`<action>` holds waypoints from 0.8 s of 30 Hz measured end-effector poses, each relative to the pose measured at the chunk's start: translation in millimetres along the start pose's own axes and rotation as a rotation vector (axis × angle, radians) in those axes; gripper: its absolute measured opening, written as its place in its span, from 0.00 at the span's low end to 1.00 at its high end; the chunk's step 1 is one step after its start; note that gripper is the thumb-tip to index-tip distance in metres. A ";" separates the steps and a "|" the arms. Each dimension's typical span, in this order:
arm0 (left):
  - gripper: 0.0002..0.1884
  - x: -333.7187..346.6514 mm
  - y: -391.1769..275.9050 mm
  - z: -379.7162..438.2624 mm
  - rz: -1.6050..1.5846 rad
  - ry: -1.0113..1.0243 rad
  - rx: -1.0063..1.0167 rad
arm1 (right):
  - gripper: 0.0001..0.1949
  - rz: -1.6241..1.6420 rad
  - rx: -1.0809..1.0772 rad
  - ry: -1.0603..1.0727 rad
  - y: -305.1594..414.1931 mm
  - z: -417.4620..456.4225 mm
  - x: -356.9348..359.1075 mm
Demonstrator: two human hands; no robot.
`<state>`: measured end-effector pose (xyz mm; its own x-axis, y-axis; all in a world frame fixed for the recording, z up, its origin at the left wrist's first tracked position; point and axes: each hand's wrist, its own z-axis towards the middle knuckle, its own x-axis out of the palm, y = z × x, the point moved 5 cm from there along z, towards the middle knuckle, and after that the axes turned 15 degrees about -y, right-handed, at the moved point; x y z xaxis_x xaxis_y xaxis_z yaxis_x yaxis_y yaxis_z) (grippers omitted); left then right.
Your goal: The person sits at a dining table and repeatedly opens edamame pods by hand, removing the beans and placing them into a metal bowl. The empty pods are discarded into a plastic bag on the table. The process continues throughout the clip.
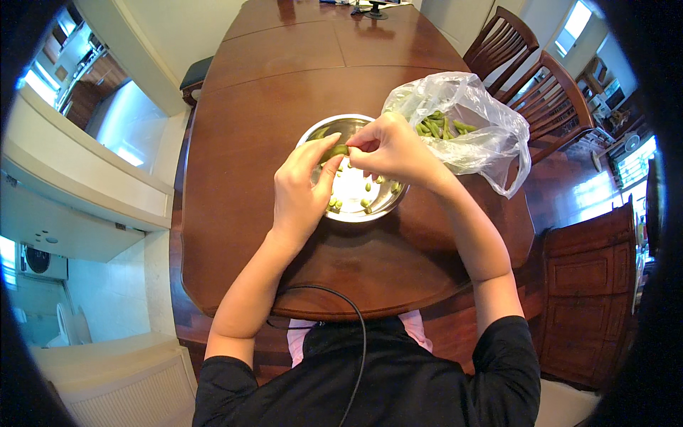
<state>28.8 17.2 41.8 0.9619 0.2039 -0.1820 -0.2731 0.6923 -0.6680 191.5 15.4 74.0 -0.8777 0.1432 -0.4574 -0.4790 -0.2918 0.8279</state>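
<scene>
Over a shiny metal bowl (363,218), my left hand (301,184) grips a green bean pod (334,152) between thumb and fingers. My right hand (392,147) pinches the pod's right end with thumb and forefinger. Several loose green beans (367,187) lie scattered on the bowl's bottom, which glares with reflected light. Part of the bowl's rim and inside is hidden behind both hands. To the right of the bowl, a clear plastic bag (480,152) lies open on the table, with several green pods (438,126) inside it.
The bowl and bag stand on a dark wooden table (256,144). Wooden chairs (555,99) line its right side, and a dark-topped seat (196,73) is at the left. A black cable (352,304) crosses in front of my body. A black stand (376,10) is at the far end.
</scene>
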 end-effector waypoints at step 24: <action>0.12 0.6 16.3 -6.7 -0.312 0.046 -0.418 | 0.08 0.500 0.282 -0.019 -20.4 -0.8 15.4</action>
<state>25.1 24.0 25.9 0.9989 -0.0052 0.0464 0.0449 0.3778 -0.9248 187.7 22.8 49.8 -0.9974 0.0706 0.0157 0.0111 -0.0648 0.9978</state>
